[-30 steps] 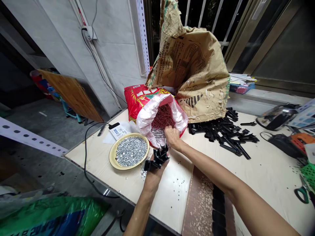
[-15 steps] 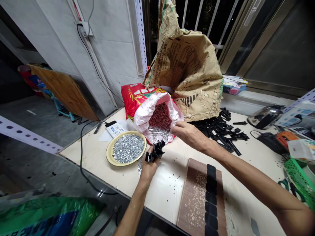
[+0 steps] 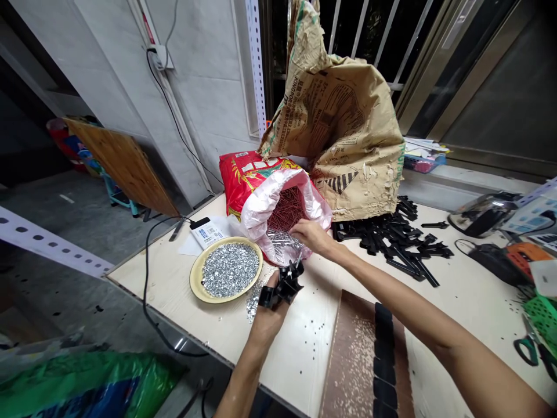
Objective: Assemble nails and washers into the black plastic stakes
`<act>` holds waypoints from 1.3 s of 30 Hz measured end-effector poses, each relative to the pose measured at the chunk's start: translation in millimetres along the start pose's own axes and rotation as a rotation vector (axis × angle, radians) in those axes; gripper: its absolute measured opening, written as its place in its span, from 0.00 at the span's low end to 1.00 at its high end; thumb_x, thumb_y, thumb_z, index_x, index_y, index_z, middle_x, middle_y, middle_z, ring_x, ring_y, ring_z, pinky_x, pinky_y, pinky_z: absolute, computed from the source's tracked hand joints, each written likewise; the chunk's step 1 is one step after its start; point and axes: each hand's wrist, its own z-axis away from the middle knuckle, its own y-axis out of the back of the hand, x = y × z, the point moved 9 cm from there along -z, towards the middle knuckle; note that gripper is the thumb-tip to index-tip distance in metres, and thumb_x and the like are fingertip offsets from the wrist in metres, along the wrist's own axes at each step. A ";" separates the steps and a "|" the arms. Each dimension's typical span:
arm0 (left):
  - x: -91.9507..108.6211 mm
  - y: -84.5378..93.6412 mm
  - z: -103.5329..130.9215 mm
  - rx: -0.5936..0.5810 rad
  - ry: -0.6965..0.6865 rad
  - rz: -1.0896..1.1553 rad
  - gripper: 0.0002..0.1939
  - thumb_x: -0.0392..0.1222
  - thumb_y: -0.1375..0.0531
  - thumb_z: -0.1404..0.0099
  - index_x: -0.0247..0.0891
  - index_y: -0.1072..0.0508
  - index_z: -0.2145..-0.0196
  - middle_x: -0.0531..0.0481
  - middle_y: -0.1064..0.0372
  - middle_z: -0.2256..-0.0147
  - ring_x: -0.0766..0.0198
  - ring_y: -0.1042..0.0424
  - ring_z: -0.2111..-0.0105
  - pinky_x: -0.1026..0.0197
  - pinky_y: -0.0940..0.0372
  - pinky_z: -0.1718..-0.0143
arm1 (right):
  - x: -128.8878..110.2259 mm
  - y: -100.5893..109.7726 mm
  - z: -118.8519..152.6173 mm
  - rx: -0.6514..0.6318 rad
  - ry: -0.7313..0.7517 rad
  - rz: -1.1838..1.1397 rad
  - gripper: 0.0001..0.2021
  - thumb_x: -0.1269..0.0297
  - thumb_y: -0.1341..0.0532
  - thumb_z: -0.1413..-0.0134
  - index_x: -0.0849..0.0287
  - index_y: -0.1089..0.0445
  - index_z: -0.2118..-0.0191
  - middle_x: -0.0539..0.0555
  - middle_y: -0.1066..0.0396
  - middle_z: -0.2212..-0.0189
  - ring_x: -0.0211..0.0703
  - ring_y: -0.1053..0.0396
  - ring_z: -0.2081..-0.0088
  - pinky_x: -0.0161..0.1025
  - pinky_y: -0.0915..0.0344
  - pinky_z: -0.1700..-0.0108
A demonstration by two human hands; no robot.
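Observation:
My left hand (image 3: 268, 313) is closed around several black plastic clips (image 3: 285, 285), just in front of the bag's mouth. A thin metal pin stands up from the clips. My right hand (image 3: 314, 237) reaches into the open pink-white mouth of a red sack (image 3: 256, 209), its fingers pinched together over silver screw-like pins (image 3: 281, 239); what is between the fingertips cannot be made out. Reddish-brown pins (image 3: 287, 210) of similar shape lie deeper in the sack. Left of my left hand stands a yellow bowl (image 3: 195, 288) full of small shiny metal rings or nuts.
A torn brown paper sack (image 3: 374, 157) stands behind a heap of black plastic parts (image 3: 395, 244). A brown board (image 3: 348, 371) with a row of black pads (image 3: 384, 348) lies at the front. Scissors (image 3: 528, 345), a green basket (image 3: 542, 319) and a kettle (image 3: 472, 215) are at right.
My right hand has moved from the sack's right rim inward over the silver pins. My left hand still grips the black clips, now slightly lower and further right in view.

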 end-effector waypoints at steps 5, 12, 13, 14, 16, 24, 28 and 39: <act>-13.0 4.9 0.1 0.026 0.126 0.051 0.28 0.44 0.33 0.53 0.39 0.30 0.52 0.43 0.27 0.55 0.51 0.31 0.52 0.53 0.40 0.49 | -0.1 -60.4 -34.8 -0.127 -0.029 0.161 0.12 0.74 0.49 0.40 0.63 0.30 0.56 0.61 0.31 0.58 0.44 0.30 0.58 0.35 0.37 0.61; -24.3 -3.6 -7.0 0.008 0.217 0.138 0.18 0.40 0.33 0.54 0.36 0.23 0.63 0.44 0.24 0.62 0.53 0.28 0.57 0.54 0.38 0.53 | 2.6 -65.4 -52.0 -0.157 -0.033 0.223 0.14 0.75 0.52 0.40 0.65 0.32 0.55 0.64 0.33 0.55 0.48 0.30 0.57 0.41 0.36 0.60; -24.4 -5.4 -6.9 0.004 0.219 0.155 0.17 0.40 0.32 0.55 0.36 0.23 0.64 0.44 0.24 0.62 0.54 0.28 0.57 0.54 0.38 0.53 | 2.8 -63.5 -52.5 -0.156 -0.032 0.223 0.13 0.74 0.52 0.40 0.64 0.32 0.56 0.64 0.32 0.56 0.48 0.30 0.58 0.41 0.36 0.61; -24.4 -7.1 -6.4 -0.001 0.222 0.175 0.17 0.40 0.32 0.55 0.36 0.23 0.64 0.44 0.23 0.62 0.54 0.28 0.57 0.54 0.38 0.52 | 2.4 -60.7 -52.5 -0.150 -0.030 0.219 0.13 0.74 0.51 0.40 0.63 0.32 0.56 0.63 0.32 0.56 0.47 0.30 0.58 0.40 0.36 0.61; -24.7 -8.4 -4.8 -0.001 0.234 0.221 0.18 0.40 0.31 0.56 0.35 0.23 0.65 0.44 0.23 0.63 0.55 0.28 0.57 0.55 0.39 0.51 | 0.5 -51.0 -50.4 -0.122 -0.032 0.207 0.12 0.71 0.50 0.39 0.60 0.32 0.55 0.61 0.31 0.57 0.47 0.31 0.56 0.38 0.37 0.61; -23.0 1.4 -7.9 0.053 0.213 0.312 0.20 0.40 0.29 0.61 0.34 0.22 0.67 0.43 0.23 0.65 0.55 0.26 0.59 0.54 0.38 0.51 | -19.6 49.6 0.2 0.234 0.090 -0.327 0.15 0.63 0.55 0.34 0.59 0.38 0.48 0.53 0.30 0.62 0.37 0.33 0.63 0.32 0.41 0.62; -22.7 3.0 -12.3 0.073 0.225 0.276 0.20 0.40 0.29 0.62 0.33 0.22 0.68 0.42 0.23 0.65 0.53 0.26 0.59 0.54 0.38 0.52 | -46.8 59.8 30.3 -0.004 0.261 -0.281 0.11 0.71 0.45 0.42 0.62 0.28 0.58 0.54 0.30 0.68 0.37 0.35 0.66 0.33 0.42 0.64; -18.0 -16.2 -6.4 -0.041 0.194 0.282 0.22 0.37 0.30 0.59 0.35 0.23 0.62 0.44 0.23 0.63 0.55 0.27 0.59 0.56 0.38 0.54 | -81.2 44.4 48.1 -0.315 0.242 -0.255 0.15 0.73 0.37 0.54 0.59 0.32 0.56 0.49 0.29 0.71 0.34 0.35 0.72 0.30 0.47 0.72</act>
